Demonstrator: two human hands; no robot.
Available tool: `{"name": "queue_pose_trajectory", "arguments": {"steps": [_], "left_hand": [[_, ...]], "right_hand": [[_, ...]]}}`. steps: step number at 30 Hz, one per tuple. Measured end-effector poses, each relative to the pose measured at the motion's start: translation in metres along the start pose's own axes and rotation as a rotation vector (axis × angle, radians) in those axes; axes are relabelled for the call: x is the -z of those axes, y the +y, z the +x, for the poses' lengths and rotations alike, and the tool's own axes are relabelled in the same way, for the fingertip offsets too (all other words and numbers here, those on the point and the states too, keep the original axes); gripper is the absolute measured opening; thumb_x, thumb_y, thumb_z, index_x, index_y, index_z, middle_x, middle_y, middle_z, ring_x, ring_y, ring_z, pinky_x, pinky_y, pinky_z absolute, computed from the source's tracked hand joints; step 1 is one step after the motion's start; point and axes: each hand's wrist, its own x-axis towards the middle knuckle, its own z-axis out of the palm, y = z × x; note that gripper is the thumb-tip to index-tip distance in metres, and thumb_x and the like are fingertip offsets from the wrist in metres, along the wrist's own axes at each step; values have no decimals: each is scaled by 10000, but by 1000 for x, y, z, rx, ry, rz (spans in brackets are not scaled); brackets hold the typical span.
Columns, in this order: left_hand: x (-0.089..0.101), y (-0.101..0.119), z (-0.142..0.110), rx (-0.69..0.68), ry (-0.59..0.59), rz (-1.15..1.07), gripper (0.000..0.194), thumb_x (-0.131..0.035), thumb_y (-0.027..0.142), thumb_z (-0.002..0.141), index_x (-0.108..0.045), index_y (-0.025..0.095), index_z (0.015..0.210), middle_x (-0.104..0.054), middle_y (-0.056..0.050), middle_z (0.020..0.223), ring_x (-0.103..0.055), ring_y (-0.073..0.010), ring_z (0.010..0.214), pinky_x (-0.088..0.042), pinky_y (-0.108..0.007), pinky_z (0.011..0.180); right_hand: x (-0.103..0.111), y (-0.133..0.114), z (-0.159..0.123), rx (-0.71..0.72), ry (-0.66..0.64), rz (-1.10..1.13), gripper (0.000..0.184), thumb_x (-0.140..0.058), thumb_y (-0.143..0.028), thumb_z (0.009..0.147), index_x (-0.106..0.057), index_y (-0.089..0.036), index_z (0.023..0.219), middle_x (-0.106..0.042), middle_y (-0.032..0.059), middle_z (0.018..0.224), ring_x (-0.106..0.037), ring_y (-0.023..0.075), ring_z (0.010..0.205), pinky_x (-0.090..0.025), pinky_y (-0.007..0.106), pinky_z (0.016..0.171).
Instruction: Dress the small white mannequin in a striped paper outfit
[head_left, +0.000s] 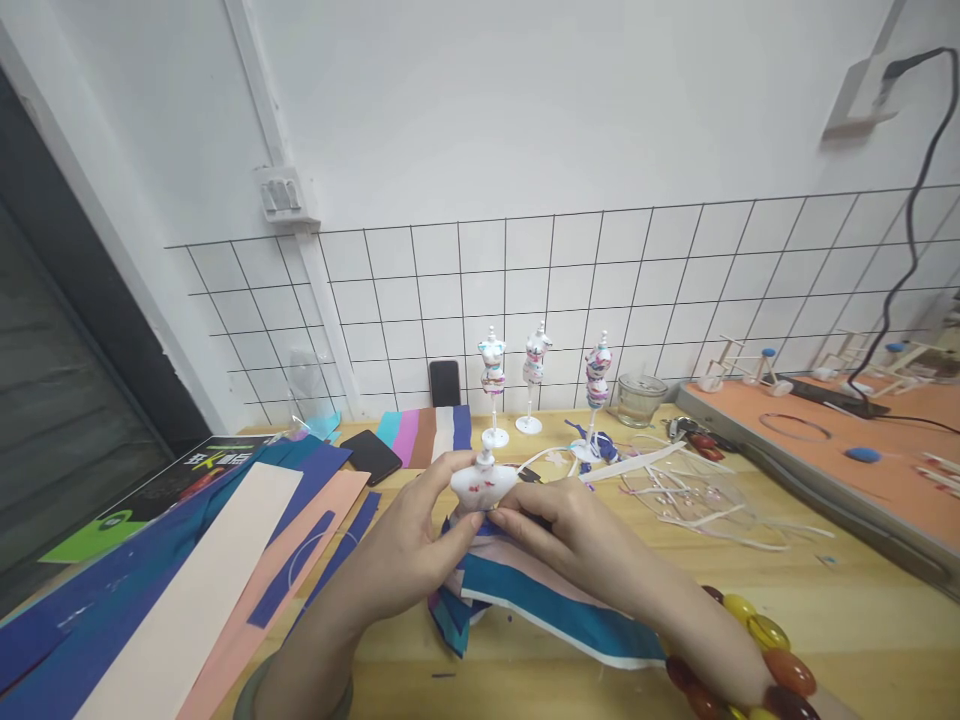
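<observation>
A small white mannequin bust with pink marks sits between my two hands above the wooden table. My left hand grips its left side with thumb and fingers closed. My right hand pinches the bust's lower right edge together with striped fabric in teal, pink and white that hangs beneath the bust and trails over the table. A bead bracelet is on my right wrist.
Three dressed mini mannequins stand by the grid wall. Fabric strips lie left, two phones behind. A glass jar, white scraps and an orange mat lie right.
</observation>
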Motion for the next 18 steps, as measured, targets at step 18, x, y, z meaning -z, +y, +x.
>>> {"name": "queue_pose_trajectory", "arguments": {"steps": [18], "left_hand": [[-3, 0, 4, -20, 34, -10, 673, -490, 227, 899, -153, 447, 1438, -354, 49, 1490, -413, -234, 1292, -389, -399, 1042]], "right_hand": [[4, 1, 0, -27, 61, 28, 134, -550, -286, 896, -640, -202, 844, -658, -6, 746, -551, 118, 631, -379, 233, 594]]}}
